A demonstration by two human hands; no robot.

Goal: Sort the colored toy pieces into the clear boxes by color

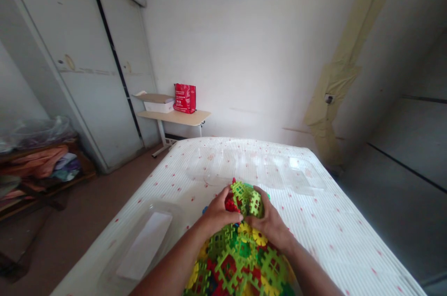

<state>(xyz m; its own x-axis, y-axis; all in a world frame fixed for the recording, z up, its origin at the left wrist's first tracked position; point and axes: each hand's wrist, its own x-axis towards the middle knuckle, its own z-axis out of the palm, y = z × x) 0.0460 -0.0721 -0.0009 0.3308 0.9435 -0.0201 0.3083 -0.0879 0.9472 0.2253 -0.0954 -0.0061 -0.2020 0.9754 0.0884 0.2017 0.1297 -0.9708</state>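
A structure of interlocking plastic tiles (240, 258), mostly green with red and yellow pieces, stands on the white table (314, 221) close to me. My left hand (218, 214) is closed around the top left of the structure, fingers over a red tile. My right hand (270, 223) grips the top right, thumb and fingers pinching green tiles (247, 198) at the peak. Both hands nearly touch each other.
A clear plastic lid or tray (143, 244) lies on the table at the left. Clear plastic containers (251, 165) sit farther back. A small side table (174, 116) with a red bag (185, 98) stands by the wall, next to a wardrobe (84, 63).
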